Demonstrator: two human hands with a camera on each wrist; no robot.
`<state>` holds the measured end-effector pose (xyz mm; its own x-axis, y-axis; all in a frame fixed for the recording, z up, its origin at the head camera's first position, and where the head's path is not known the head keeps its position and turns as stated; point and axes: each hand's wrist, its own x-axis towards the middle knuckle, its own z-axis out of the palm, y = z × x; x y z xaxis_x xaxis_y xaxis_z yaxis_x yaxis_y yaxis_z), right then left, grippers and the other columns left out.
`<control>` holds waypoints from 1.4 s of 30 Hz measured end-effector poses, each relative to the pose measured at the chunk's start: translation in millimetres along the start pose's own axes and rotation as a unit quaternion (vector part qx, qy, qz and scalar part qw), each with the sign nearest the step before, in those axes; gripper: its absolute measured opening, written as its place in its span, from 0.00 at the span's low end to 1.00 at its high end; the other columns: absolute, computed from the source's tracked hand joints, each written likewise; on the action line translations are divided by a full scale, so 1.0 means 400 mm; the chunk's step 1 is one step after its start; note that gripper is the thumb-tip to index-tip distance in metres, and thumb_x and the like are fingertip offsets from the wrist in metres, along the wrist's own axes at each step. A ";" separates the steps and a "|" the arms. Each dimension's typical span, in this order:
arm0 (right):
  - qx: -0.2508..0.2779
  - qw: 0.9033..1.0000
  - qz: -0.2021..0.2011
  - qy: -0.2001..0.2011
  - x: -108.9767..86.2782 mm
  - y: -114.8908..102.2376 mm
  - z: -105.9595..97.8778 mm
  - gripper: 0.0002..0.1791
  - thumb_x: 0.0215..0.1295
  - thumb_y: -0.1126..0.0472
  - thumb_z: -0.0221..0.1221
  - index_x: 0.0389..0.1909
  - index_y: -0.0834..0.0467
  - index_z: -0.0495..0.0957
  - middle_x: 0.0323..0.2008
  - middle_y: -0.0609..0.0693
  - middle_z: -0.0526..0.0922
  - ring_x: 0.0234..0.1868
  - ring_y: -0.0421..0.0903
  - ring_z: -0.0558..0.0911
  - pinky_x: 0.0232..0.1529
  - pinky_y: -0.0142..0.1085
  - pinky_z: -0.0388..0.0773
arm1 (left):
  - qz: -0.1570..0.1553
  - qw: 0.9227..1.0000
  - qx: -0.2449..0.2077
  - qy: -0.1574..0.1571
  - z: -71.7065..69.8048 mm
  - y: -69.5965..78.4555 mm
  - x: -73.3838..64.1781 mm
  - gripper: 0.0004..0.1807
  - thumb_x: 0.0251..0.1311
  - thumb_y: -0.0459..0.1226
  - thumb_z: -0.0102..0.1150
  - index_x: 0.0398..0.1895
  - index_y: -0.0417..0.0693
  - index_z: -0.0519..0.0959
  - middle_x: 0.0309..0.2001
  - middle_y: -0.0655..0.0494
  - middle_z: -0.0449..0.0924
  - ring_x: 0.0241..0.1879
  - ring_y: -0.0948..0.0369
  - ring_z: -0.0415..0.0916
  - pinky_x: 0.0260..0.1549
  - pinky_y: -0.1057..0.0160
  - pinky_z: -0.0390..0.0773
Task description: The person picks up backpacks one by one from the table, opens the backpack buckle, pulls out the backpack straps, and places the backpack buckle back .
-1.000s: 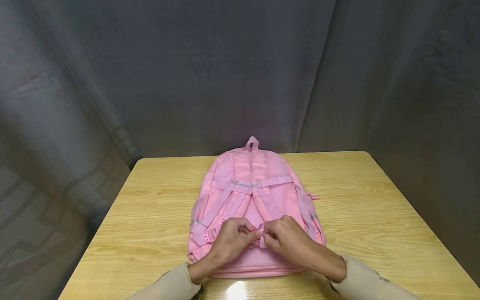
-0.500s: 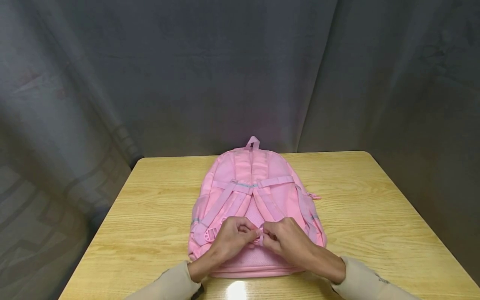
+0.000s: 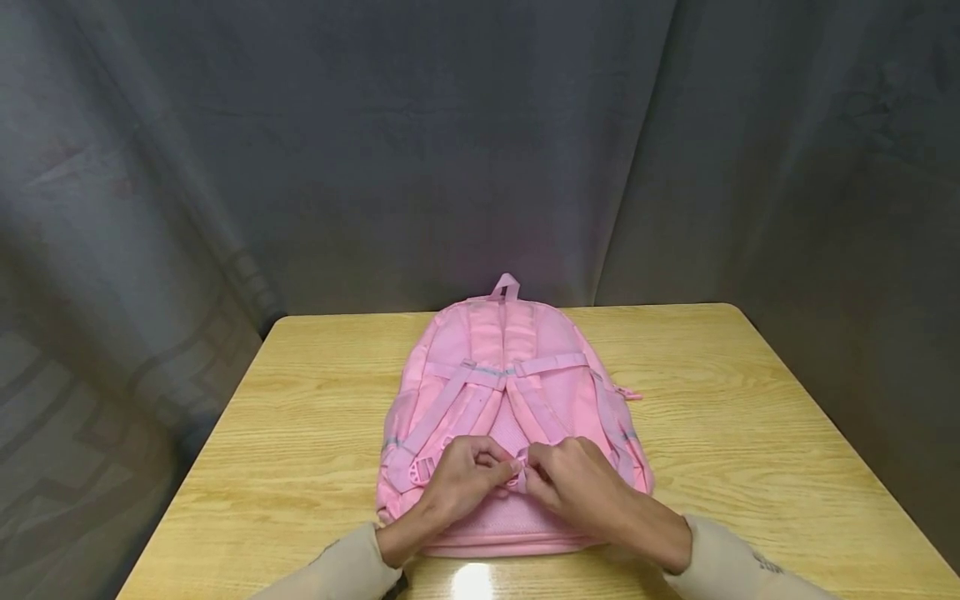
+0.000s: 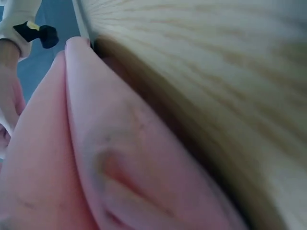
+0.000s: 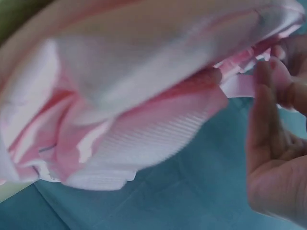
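A pink backpack (image 3: 558, 329) lies on the table with its back panel and shoulder straps facing up. Near its lower middle, my left hand (image 3: 459, 477) pinches a small pink buckle (image 3: 517, 477) between thumb and forefinger. My right hand (image 3: 576, 479), close beside it, pinches the pink webbing strap (image 3: 522, 455) at that buckle. The fingertips nearly meet, and they hide much of the buckle. The strap (image 5: 239, 86) also shows at the fingers in the right wrist view. In the left wrist view, the backpack's side (image 4: 129, 143) fills the middle.
The backpack rests on a light wooden table (image 3: 315, 400). A pink strap adjuster (image 3: 422, 470) lies left of my left hand. The top loop (image 3: 507, 286) points to the far edge, and a pink zipper pull (image 3: 628, 392) sticks out right. Grey curtains (image 3: 450, 150) hang behind the table.
Both hands stay at the buckle. My right fingers shift slightly against the strap, and less of the strap's loose end shows below them. The backpack has hardly moved.
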<state>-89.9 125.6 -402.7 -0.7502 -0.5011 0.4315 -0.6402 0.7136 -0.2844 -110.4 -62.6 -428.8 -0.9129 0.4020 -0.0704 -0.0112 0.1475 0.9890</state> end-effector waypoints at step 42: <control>0.073 0.997 -0.015 0.010 0.004 0.000 -0.002 0.18 0.48 0.70 0.60 0.14 0.47 0.65 0.11 0.32 0.57 0.16 0.21 0.50 0.13 0.16 0.49 | -0.048 0.996 -0.068 -0.009 0.000 0.007 -0.002 0.07 0.59 0.30 0.65 0.34 0.30 0.82 0.28 0.44 0.86 0.22 0.62 0.82 0.28 0.61 0.87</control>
<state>-90.9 125.1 -401.3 -0.7282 -0.5095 0.4583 -0.6802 0.6193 -0.3923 -109.9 -62.5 -425.8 -0.8977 0.4078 -0.1669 -0.1549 0.0626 0.9859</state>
